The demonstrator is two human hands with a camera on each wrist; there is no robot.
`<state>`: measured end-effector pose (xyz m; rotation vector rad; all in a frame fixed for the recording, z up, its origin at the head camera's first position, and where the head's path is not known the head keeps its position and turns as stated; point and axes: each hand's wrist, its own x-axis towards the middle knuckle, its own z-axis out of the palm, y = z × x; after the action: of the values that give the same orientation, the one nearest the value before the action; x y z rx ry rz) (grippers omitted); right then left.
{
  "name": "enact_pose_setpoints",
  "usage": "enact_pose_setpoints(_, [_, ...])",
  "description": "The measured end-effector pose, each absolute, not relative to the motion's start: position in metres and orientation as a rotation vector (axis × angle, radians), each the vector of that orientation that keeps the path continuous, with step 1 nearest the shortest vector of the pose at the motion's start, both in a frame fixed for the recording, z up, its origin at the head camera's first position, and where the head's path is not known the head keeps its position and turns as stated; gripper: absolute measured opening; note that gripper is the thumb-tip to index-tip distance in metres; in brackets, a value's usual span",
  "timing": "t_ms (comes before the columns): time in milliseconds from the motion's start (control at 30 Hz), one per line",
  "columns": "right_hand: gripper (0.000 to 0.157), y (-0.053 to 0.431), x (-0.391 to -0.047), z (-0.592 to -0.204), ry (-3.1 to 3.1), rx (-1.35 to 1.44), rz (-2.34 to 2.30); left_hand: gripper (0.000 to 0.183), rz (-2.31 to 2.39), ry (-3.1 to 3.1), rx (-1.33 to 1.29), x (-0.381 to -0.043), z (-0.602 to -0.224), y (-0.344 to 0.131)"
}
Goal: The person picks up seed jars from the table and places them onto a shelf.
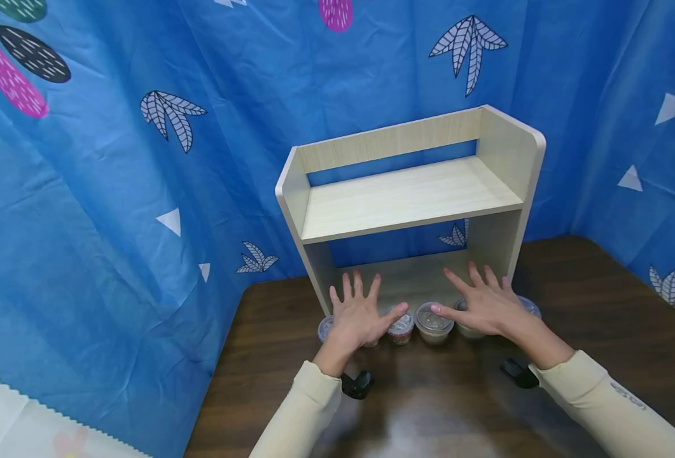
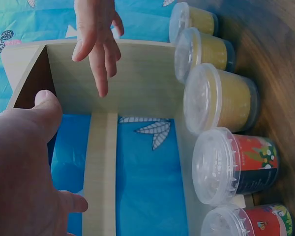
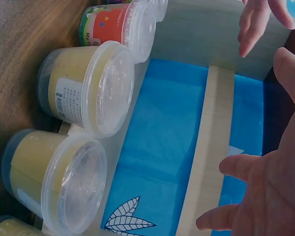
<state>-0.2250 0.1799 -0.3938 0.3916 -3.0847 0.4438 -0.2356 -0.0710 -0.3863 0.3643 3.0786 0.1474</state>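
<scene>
My left hand hovers over the row of lidded plastic tubs, its fingers straight and spread, holding nothing. To its right, my right hand is held the same way, also over the row. A larger tub with a yellowish wrap stands between the two hands. Beside it is a smaller tub with a red label. Both hands partly hide other tubs in the head view. In the left wrist view, yellowish tubs and red-labelled tubs line up along the shelf's front. Clear lids cover them.
A pale wooden two-tier shelf stands on the dark wooden table, behind the tubs. Blue patterned cloth hangs behind and at both sides. Black wrist devices sit below the hands.
</scene>
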Motion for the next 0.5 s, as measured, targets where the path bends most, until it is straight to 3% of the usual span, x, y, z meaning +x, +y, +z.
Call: enact_pose_setpoints(500, [0.096,0.189,-0.212,-0.392,-3.026,0.394,0.483,0.084,0.455,3.246,0.517,-0.23,-0.375,-0.087])
